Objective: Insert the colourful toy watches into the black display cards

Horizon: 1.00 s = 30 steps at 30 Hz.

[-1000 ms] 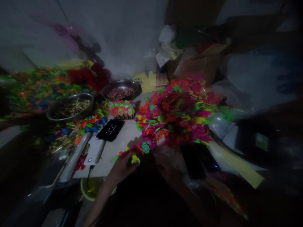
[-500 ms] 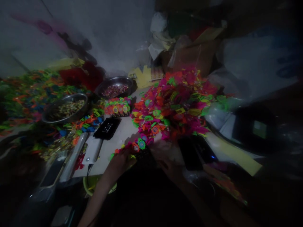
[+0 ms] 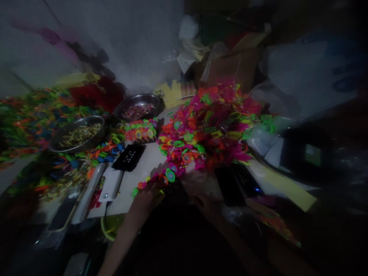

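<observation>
The scene is dim. My left hand [image 3: 147, 197] rests at the near edge of a white table [image 3: 135, 184], fingers curled over small neon plastic toy watches [image 3: 168, 176] beside a dark tray [image 3: 175, 191]. My right hand [image 3: 205, 205] lies just right of that tray, fingers bent, its contents too dark to make out. Behind both hands rises a big heap of pink, orange and green toy watches [image 3: 209, 126].
Two metal bowls [image 3: 77, 134] [image 3: 138, 109] with small parts stand at left. A filled tray of watches [image 3: 140, 132], a black tray [image 3: 128, 157], a white power bank [image 3: 110, 184], a dark phone [image 3: 230, 186], a cardboard box [image 3: 230, 69] and more coloured parts [image 3: 34, 115] surround them.
The view has shifted slightly, so everything sits a little further left. My left hand has drawn back toward the dark tray, and the yellow-green watch seen at its fingers earlier is hidden now.
</observation>
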Motion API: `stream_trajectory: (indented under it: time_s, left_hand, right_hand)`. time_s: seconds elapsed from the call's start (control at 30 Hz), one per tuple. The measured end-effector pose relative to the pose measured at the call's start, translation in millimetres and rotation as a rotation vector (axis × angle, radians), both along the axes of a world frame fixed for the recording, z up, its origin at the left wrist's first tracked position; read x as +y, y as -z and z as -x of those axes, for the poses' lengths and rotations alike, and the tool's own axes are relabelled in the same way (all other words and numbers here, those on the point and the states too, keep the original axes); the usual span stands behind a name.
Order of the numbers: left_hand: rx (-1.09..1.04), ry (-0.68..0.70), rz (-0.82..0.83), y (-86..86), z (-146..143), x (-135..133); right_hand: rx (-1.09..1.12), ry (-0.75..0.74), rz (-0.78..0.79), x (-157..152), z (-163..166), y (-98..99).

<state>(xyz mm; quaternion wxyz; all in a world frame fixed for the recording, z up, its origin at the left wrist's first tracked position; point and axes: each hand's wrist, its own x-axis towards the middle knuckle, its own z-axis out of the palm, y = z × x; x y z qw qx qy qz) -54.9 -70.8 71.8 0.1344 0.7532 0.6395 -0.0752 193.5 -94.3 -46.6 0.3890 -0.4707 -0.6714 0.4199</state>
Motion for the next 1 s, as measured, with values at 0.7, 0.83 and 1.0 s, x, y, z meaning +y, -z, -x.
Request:
stream_trajectory:
  time_s: [0.7,0.83,1.0]
  left_hand:
    - [-0.184,0.17,0.061,-23.6,10,11]
    - [-0.261,0.202,0.036,-21.2,15,7]
    - [-0.289,0.233,-0.014,-18.0,16,-1]
  right_hand:
    - [-0.057,-0.04,0.038,-5,11,4.4]
    - [-0.086,-0.101,0.002,-3,44,-2.6]
    - [-0.074,-0.188,-0.027,16,96,-10.4]
